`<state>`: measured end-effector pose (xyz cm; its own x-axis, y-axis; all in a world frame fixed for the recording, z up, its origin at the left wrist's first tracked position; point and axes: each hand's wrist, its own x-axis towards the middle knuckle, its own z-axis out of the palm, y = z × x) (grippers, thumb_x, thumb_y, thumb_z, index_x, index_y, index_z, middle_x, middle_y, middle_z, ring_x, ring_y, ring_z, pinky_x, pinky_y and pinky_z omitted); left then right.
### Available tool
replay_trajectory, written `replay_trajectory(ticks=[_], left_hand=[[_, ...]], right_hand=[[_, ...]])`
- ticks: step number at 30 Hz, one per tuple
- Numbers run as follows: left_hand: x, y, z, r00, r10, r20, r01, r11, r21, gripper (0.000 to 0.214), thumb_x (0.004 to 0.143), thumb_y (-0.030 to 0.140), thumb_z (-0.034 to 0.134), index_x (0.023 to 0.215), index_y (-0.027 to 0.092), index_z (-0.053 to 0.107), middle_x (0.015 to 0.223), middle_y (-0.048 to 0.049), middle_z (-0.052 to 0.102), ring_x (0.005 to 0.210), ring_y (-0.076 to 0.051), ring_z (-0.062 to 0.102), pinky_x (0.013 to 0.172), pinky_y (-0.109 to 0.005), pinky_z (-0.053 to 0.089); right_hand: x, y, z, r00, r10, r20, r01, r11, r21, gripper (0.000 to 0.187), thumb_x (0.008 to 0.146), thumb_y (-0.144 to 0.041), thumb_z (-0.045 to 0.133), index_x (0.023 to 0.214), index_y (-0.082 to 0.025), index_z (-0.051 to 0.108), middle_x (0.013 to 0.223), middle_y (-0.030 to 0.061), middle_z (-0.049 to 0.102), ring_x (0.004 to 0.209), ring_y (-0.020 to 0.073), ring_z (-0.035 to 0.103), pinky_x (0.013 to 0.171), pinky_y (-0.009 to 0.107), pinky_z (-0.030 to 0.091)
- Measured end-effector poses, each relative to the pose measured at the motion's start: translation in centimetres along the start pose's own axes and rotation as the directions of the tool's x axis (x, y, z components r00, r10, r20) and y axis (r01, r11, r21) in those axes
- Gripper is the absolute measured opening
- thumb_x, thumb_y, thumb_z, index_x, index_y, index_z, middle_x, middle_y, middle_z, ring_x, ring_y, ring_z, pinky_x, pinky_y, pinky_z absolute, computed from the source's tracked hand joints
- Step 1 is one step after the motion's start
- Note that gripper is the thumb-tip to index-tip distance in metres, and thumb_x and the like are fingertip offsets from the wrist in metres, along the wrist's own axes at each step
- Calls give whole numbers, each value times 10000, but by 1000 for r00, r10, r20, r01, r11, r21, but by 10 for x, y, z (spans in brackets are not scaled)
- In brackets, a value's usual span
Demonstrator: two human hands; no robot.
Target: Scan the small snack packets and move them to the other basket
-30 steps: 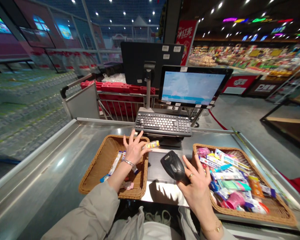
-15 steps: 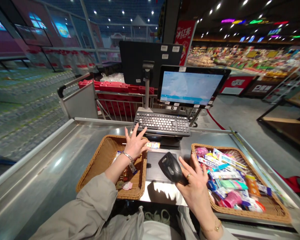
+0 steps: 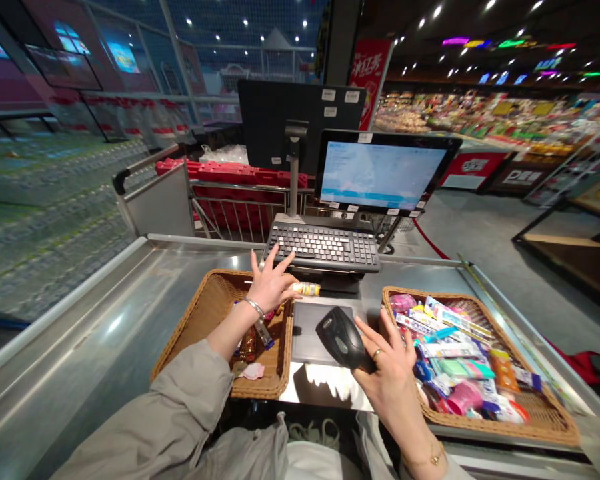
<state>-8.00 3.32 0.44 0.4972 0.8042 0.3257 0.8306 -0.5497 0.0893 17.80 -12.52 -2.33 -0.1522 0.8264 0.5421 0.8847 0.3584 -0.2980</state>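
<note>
My left hand [image 3: 271, 283] is above the right side of the left wicker basket [image 3: 177, 340]. Its thumb and a finger pinch a lollipop [image 3: 307, 289] in a yellow and white wrapper, whose thin white stick pokes out to the left; the other fingers are spread. Inside that basket lie a few small wrapped items, partly hidden under my wrist. My right hand [image 3: 387, 360] grips a black handheld barcode scanner [image 3: 341, 337], its head pointing up and left towards the lollipop, over a dark grey plate [image 3: 305, 333] in the counter.
To the right, another wicker basket [image 3: 555, 427] is filled with colourful packets and tubes. A keyboard [image 3: 325, 245] and a lit monitor [image 3: 383, 173] stand beyond my hands, beside a second screen seen from behind [image 3: 270, 127]. The metal counter [image 3: 105, 333] has raised edges; a shopping cart [image 3: 240, 207] stands behind it.
The lollipop has turned slightly in my left fingers, so its wrapper shows a different side. The scanner in my right hand has shifted very slightly; the baskets stay put.
</note>
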Motion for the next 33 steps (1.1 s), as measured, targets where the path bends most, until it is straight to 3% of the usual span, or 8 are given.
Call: replay_trajectory(ticks=[6,11,19,25,33], left_hand=[[2,7,1,1000,12,-28,-13,999,-47,205,778,432,732,950,321,751,1542,-27,381,1475,-431,63,1011,-803,-126],[13,24,5,996,66,-67,-72,994,-78,223,760,439,748,939,306,751,1534,-41,394,1473,-437,67,1016,-796,-134],[42,67,15,978,185,-94,-194,976,-96,220,769,423,742,957,309,740,1531,-45,400,1472,-437,77,1032,-788,-116],[60,99,23,958,275,-80,-281,956,-87,233,795,447,710,983,310,727,1541,-44,385,1471,-442,66,1024,-797,-101],[75,135,33,920,385,-68,-390,915,-99,237,792,433,717,998,315,712,1537,-38,395,1471,-428,101,1034,-803,-67]], right_hand=[[-4,4,0,994,79,-75,-80,997,-11,309,729,-160,541,1016,-225,638,1332,76,617,1432,344,304,1090,705,197],[-16,10,-4,970,203,-132,-210,977,-40,354,747,-179,530,1081,-235,631,1346,73,605,1432,347,304,1088,712,204],[-44,27,-20,892,391,-228,-416,907,-67,289,766,-207,547,1036,-233,647,1306,82,634,1400,366,356,1058,725,242],[-64,44,-32,852,456,-257,-497,859,-124,262,768,-274,596,1017,-241,670,1299,83,637,1371,382,387,1051,706,270],[-69,52,-47,745,547,-382,-600,800,-22,293,786,-338,586,1031,-209,680,1284,108,642,1372,353,398,1038,596,366]])
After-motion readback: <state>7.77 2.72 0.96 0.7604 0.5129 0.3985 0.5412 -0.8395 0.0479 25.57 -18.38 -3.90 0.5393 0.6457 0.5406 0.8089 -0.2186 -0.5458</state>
